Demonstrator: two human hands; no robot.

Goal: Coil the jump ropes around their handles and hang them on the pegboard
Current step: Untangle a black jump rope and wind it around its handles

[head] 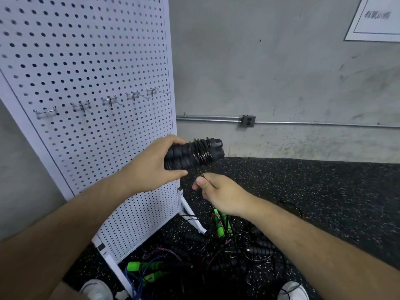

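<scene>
My left hand point(149, 167) grips two black handles point(214, 148) side by side, before the pegboard's point(86, 61) right edge. A rope point(200, 155) is coiled around them. My right hand point(218, 191), just below, pinches its free end between thumb and forefinger. More ropes point(218, 245) lie tangled on the floor point(303, 191).

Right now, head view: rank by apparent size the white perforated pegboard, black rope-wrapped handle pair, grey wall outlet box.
1. white perforated pegboard
2. black rope-wrapped handle pair, helped by nearness to camera
3. grey wall outlet box
</scene>
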